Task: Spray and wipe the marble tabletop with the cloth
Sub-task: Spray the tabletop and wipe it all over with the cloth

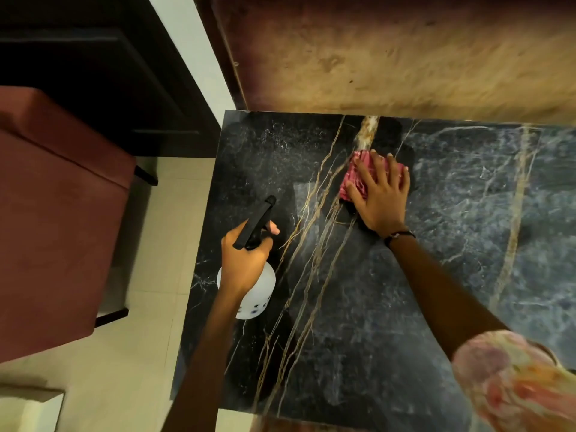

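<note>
A dark marble tabletop (436, 275) with gold and white veins fills the middle and right of the view. My right hand (381, 194) lies flat, fingers spread, pressing a crumpled pink cloth (355, 177) onto the marble near the table's far edge. My left hand (244, 260) grips the neck of a white spray bottle (258, 294) with a black trigger head (257, 222), held over the table's left edge. The index finger rests by the trigger.
A maroon upholstered chair (53, 213) stands on the pale tiled floor (149, 244) left of the table. A brownish mottled wall (405, 51) runs behind the table's far edge. Dark furniture (93, 73) sits at the top left.
</note>
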Demonstrator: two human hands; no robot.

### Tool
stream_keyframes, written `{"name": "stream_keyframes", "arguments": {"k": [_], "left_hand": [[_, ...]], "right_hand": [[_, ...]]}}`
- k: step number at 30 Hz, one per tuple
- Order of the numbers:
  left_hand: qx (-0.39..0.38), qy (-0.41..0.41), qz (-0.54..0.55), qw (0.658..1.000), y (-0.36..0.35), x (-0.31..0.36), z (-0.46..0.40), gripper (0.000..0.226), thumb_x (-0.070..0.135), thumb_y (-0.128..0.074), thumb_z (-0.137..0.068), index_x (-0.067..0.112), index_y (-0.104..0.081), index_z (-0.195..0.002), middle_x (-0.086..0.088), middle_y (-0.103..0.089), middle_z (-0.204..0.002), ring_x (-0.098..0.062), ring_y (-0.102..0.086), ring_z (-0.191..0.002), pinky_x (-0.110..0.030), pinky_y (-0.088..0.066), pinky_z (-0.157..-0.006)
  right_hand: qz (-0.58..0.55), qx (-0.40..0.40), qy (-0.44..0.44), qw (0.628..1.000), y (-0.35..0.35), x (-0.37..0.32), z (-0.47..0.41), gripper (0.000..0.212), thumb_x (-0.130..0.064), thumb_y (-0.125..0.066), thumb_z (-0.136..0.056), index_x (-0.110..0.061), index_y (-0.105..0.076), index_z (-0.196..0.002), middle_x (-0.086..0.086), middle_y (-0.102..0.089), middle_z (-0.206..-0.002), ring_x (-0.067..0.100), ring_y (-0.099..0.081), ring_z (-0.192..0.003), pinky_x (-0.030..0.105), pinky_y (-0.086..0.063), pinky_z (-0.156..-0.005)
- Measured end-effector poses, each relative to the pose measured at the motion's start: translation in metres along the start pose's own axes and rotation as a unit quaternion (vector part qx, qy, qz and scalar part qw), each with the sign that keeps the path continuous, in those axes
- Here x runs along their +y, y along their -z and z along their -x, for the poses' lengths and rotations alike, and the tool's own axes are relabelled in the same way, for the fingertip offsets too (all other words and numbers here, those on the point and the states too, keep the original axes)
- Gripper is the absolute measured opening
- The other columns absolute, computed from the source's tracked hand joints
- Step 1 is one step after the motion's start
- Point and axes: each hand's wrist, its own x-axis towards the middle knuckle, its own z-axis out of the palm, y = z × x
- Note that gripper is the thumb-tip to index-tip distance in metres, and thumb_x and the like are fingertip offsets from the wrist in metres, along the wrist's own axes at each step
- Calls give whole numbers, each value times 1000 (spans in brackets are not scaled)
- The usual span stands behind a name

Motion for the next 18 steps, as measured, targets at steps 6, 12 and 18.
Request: {"name": "stream_keyframes", "arguments": {"k": [6, 12, 18], "left_hand": [[13, 17, 4, 1000, 3, -4, 12, 19, -9, -54, -83, 0, -67, -92, 13, -57, -62, 2, -56, -53, -56, -46, -77], [19, 21, 4, 1000, 3, -5, 19, 18, -8, -55, -83, 3, -68, -91, 13, -59, -64, 3, -56, -54, -58, -47, -79], [23, 7, 19, 1000, 8, -6, 28, 20, -9, -54, -81, 3, -68, -89, 6, -65, -75, 5, -57, -57, -43, -47, -72]], "right_hand": [[13, -33, 121, 992, -19, -69, -2, 64, -61, -37, -94, -30, -30, -149, 8, -23, -160, 37, -17, -147, 59, -4, -118], [2, -33, 242, 970, -18, -24, 55, 64, -66, -27, -93, -32, -37, -147, 3, -33, -156, 29, -24, -145, 54, -13, -120], [-5, -11, 56, 998, -11, -43, 14, 62, -62, -35, -93, -32, -34, -147, 6, -32, -157, 36, -24, -145, 58, -9, -119]]}}
